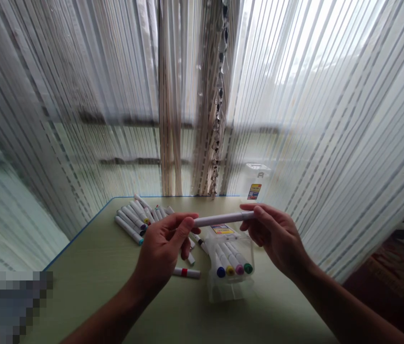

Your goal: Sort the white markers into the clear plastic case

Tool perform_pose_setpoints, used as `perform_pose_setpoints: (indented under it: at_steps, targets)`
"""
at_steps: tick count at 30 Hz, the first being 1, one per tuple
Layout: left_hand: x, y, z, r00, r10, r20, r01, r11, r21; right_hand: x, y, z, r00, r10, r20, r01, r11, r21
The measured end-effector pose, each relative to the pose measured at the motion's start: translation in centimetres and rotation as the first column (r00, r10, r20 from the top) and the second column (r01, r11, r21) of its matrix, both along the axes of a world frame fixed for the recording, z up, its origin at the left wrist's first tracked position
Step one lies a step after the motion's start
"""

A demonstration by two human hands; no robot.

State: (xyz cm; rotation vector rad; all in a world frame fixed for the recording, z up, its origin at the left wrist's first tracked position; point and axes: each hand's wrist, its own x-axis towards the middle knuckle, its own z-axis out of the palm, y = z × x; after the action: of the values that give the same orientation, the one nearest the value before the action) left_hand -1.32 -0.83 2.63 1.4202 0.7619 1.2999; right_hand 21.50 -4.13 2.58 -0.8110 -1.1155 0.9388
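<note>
A white marker (pixel 219 220) is held level above the table, one end pinched by my left hand (pixel 164 248), the other by my right hand (pixel 277 236). Just below it lies a clear plastic marker case (pixel 231 282) on its side, with several markers inside showing blue, yellow, pink and green caps. Several loose white markers (pixel 133 220) lie in a row at the table's far left. One marker with a red band (pixel 186 273) lies near my left wrist.
The pale green table (pixel 94 267) has a blue edge at left and back. Striped sheer curtains hang close behind and to the right. A white container with a yellow label (pixel 255 184) stands behind the curtain at the back.
</note>
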Motion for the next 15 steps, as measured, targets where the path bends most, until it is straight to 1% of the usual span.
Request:
perform_pose_setpoints:
  at_steps: [3,6,11,15]
  targets:
    - [0.04,-0.08,0.11,1.0,0.005,0.018,-0.005,1.0,0.001,-0.21,-0.04,0.25,0.999,0.008,-0.032,-0.009,1.0,-0.013]
    - [0.01,-0.14,0.12,1.0,0.0,0.023,0.0,1.0,0.001,-0.3,-0.04,0.26,1.0,-0.005,-0.026,0.004,1.0,-0.02]
    - [-0.1,-0.09,-0.06,1.0,-0.011,-0.022,0.01,1.0,-0.019,0.03,0.07,-0.23,0.997,-0.031,0.067,0.029,0.999,0.031]
    - [-0.15,-0.21,-0.12,0.997,-0.027,-0.078,0.025,0.999,-0.027,0.11,0.06,-0.42,0.99,-0.043,0.136,0.041,0.999,0.024]
